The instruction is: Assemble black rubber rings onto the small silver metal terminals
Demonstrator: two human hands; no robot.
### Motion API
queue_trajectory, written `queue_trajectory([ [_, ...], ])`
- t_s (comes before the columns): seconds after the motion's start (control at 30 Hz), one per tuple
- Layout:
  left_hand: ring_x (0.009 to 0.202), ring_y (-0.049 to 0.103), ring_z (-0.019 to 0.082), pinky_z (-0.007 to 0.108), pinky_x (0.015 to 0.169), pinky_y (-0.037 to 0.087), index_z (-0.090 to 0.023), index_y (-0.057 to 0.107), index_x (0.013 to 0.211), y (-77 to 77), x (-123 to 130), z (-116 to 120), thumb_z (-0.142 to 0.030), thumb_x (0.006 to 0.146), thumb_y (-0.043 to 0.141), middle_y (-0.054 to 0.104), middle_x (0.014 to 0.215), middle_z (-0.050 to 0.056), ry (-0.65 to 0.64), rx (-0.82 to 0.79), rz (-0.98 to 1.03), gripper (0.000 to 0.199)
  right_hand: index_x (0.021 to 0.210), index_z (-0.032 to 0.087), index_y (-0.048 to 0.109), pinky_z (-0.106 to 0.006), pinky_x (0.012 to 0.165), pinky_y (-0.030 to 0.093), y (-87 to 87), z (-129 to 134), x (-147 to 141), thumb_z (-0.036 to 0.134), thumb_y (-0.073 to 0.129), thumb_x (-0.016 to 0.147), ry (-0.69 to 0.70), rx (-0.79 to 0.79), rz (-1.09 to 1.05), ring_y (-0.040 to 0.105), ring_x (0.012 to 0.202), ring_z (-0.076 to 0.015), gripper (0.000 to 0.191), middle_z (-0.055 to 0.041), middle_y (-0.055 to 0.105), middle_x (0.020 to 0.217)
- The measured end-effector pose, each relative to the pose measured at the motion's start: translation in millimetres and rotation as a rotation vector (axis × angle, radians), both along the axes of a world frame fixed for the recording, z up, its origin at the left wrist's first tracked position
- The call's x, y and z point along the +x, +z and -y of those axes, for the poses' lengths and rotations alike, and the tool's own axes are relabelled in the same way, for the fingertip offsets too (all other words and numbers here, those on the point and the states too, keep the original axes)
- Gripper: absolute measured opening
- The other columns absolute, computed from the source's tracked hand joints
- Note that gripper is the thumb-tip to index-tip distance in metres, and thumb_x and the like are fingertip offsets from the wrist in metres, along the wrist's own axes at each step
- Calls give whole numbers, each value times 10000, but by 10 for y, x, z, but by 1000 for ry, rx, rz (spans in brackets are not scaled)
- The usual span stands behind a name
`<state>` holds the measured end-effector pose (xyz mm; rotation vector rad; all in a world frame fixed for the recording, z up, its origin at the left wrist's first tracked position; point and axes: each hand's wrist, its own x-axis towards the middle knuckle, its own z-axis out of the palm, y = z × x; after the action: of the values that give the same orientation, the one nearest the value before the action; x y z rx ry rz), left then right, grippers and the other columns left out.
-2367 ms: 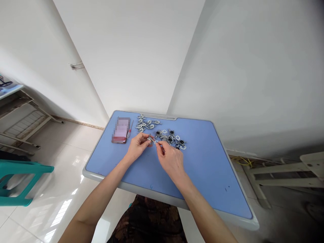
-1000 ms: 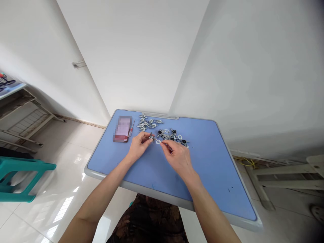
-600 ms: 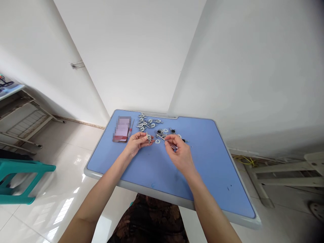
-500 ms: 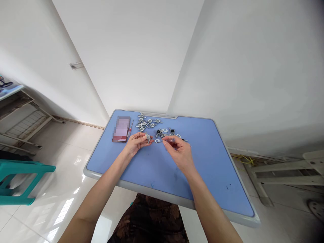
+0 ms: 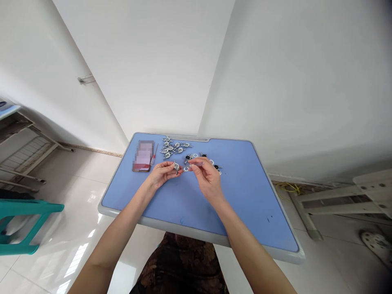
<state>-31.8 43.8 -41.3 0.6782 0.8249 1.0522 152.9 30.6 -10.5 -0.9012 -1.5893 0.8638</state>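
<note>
Your right grip is closed on a slim tool with a clear handle, over the pale-blue, grey-rimmed counter; your left grip pinches a small silvery metal fitting. Between the two is a flat whitish plate with holes. Just beyond your right grip, partly hidden, lie metal parts with round black caps and more whitish plates. Away to the left, a phone with a blurred screen sits beside a red-and-clear screwdriver. Farthest lies a cluster of silvery fittings. You look partway through: one fitting in hand, two groups apart, though which is finished cannot be told. No container shows around the parts; they lie loose.
</note>
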Motion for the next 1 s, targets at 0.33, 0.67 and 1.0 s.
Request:
queue_trajectory([
  [0.33, 824, 696, 207, 310, 794, 550, -82, 622, 872, 24, 19, 6, -209, 739, 717, 707, 863, 107, -6, -6, -19, 206, 1039, 220, 540, -344, 784, 516, -8, -22, -55, 295, 463, 900, -44, 73, 102, 594, 836, -178, 176, -53, 595, 915],
  [0.67, 822, 699, 211, 324, 820, 547, -81, 627, 857, 24, 18, 5, -212, 740, 718, 712, 841, 104, -18, -4, -28, 197, 1117, 229, 502, -339, 767, 520, -19, -43, -63, 286, 469, 896, -82, 120, 137, 609, 839, -180, 230, -54, 612, 942],
  [1.0, 733, 709, 218, 330, 759, 567, -81, 609, 776, 58, 66, -23, -151, 706, 733, 715, 725, 96, 43, -96, 7, 159, 1179, 230, 504, -340, 710, 539, -42, -130, -124, 327, 466, 900, -105, 96, 146, 608, 843, -191, 298, -71, 604, 970],
])
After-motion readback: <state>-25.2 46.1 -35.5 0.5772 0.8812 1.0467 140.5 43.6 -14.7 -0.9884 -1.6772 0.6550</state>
